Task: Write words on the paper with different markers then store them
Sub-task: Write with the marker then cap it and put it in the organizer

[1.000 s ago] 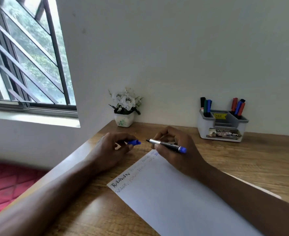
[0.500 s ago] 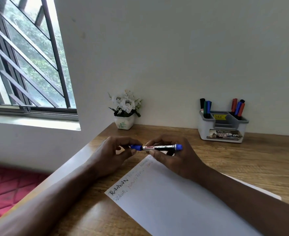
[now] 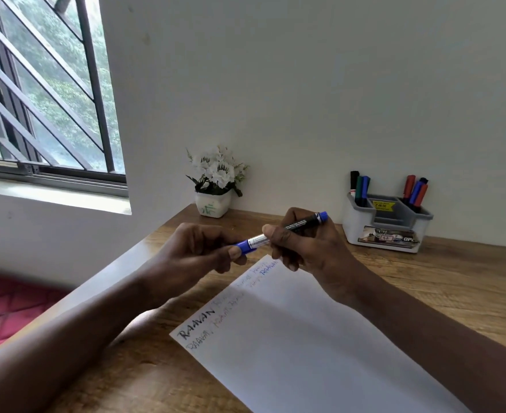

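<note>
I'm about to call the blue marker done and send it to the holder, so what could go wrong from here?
1. The left hand pinches the cap onto the blue marker; it may not be fully seated, so ink could dry.
2. Both forearms lie over the paper, which could shift or smudge.
3. The organizer compartments already hold markers, so dropping this one in may jostle them.

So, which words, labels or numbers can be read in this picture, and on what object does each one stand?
"RAAVAN": black marker, top-left of the white paper sheet.
"RAAVAN": grey, just below it.
"RAAVAN": blue, far end of the lines.
Other faint words there: unreadable.
"OP...": front label of the white and grey plastic marker holder; cut off.
Yellow price sticker: too small.
Blue-capped black marker print: too small.
</note>
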